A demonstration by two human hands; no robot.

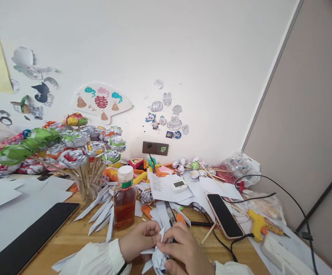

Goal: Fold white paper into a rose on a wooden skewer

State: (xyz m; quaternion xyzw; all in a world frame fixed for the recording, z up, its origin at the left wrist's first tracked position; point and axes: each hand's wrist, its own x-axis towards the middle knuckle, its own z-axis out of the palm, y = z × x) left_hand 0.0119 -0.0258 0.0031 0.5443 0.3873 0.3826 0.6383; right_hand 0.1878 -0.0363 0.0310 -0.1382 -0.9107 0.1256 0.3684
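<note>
Low in the middle of the head view, both hands meet at a folded white paper flower (159, 260) with pointed petals. My left hand (141, 238) pinches a folded strip at its upper edge from the left. From the right, my right hand (184, 248) presses the same paper between thumb and fingers. The fingers partly cover the flower, and its lower part runs out of the frame. Just beyond my left hand stands a bottle of amber liquid (125, 208) with a white cap. Folded white paper strips (101, 212) lie left of the bottle.
Paper flowers on sticks (89, 179) stand in a clear holder at back left. A black tablet-like slab (34, 240) lies at front left. To the right are a phone (224, 215), a yellow glue gun (256, 224), a power strip (286, 254) and loose cables. A white timer (179, 185) rests on papers.
</note>
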